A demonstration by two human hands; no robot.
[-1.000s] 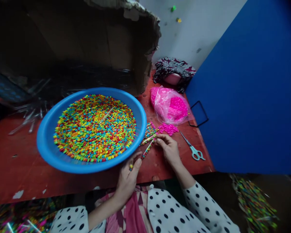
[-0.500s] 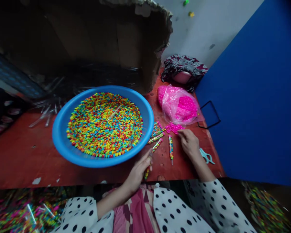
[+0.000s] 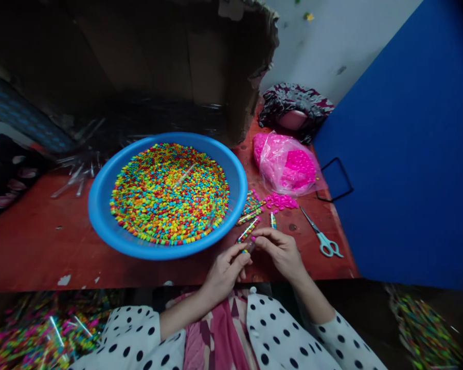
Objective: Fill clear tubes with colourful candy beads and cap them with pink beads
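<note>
My left hand point(image 3: 224, 271) is closed around a clear tube of coloured candies point(image 3: 246, 251), mostly hidden by the fingers. At the tube's upper end, my right hand point(image 3: 283, 253) pinches a small pink cap point(image 3: 253, 239). Whether the cap touches the tube is hard to make out. Just beyond my hands lie filled candy tubes point(image 3: 248, 229) with pink ends, beside the basin. Another candy tube point(image 3: 273, 220) is partly hidden behind my right hand. Loose pink caps point(image 3: 281, 201) form a small pile behind it.
A blue basin point(image 3: 100, 226) full of coloured candies stands left of centre on the red table point(image 3: 27, 252). Scissors point(image 3: 326, 241) and a bag of pink caps point(image 3: 289, 164) lie to the right. A torn cardboard box point(image 3: 204, 67) stands behind; a blue panel point(image 3: 405, 154) borders the right.
My right hand has come from the pile of pink caps to the tube in my left hand, bringing a pink cap. The scissors are now uncovered.
</note>
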